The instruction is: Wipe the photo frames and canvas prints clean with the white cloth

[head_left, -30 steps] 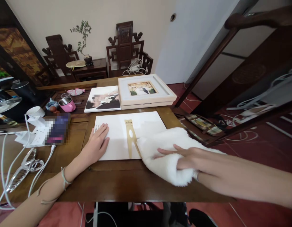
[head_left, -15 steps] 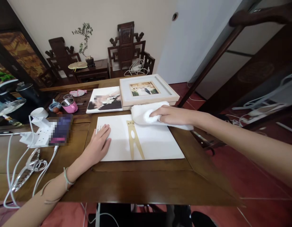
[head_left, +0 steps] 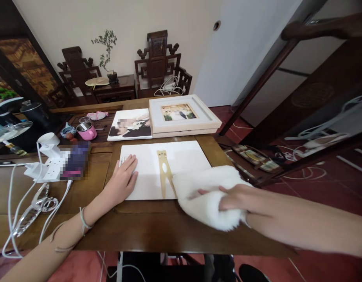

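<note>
A white board (head_left: 145,156) lies flat on the brown wooden table (head_left: 139,231), with a gold-coloured stand shape (head_left: 163,172) on its face. My left hand (head_left: 124,179) rests on the board's left edge, fingers stretched and holding nothing. At the board's near right corner, my right hand (head_left: 236,197) grips a fluffy white cloth (head_left: 204,192), its fingers pressed into the folds. The cloth covers that corner and hangs over onto the table. Behind the board lie a white-framed picture (head_left: 181,127) and a photo canvas (head_left: 129,129).
On the left are a power strip (head_left: 53,166) with white cables, a blurred dark item (head_left: 76,160), a clear hair claw (head_left: 40,203) and a pink cup (head_left: 88,133). Chairs (head_left: 157,58) and a potted plant (head_left: 110,74) stand beyond the table.
My right hand has moved the cloth from the board's far right edge toward me and to the right, uncovering the far corner. My left hand has stayed in place.
</note>
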### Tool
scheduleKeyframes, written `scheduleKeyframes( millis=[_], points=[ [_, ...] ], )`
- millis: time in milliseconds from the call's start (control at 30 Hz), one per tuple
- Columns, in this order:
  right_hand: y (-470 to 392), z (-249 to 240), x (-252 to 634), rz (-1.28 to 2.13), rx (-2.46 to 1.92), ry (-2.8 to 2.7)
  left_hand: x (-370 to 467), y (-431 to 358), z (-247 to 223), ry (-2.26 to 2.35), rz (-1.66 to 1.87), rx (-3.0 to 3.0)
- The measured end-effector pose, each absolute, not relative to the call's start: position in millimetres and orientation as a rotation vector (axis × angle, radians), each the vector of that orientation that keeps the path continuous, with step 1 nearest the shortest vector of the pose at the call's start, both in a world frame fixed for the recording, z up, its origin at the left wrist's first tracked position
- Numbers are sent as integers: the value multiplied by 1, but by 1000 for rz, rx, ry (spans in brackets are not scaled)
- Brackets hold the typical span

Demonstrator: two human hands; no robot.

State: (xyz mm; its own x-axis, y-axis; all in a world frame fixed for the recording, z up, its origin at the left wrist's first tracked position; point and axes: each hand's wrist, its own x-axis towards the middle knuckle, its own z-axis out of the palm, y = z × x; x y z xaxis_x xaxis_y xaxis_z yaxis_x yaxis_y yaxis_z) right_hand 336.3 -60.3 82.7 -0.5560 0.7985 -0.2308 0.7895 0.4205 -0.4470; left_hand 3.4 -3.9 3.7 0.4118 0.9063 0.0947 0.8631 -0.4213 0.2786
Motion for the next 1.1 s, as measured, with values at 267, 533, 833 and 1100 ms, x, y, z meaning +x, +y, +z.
scheduleKeyframes(
  millis=[267, 533, 833, 1100],
  points=[
    [40, 62, 281, 584, -1348, -2715, 3, -5, 6, 1566, 347, 2476],
    [-3, 44, 243, 376, -1246, -2852, 3, -5, 6, 1577, 310, 2468],
    [-68, 39, 268, 360, -1209, -2929, 3, -5, 5, 1558, 356, 2476],
    [30, 50, 249, 289, -1302, -2934, 1, -4, 4, 1555, 351, 2475]
  ],
)
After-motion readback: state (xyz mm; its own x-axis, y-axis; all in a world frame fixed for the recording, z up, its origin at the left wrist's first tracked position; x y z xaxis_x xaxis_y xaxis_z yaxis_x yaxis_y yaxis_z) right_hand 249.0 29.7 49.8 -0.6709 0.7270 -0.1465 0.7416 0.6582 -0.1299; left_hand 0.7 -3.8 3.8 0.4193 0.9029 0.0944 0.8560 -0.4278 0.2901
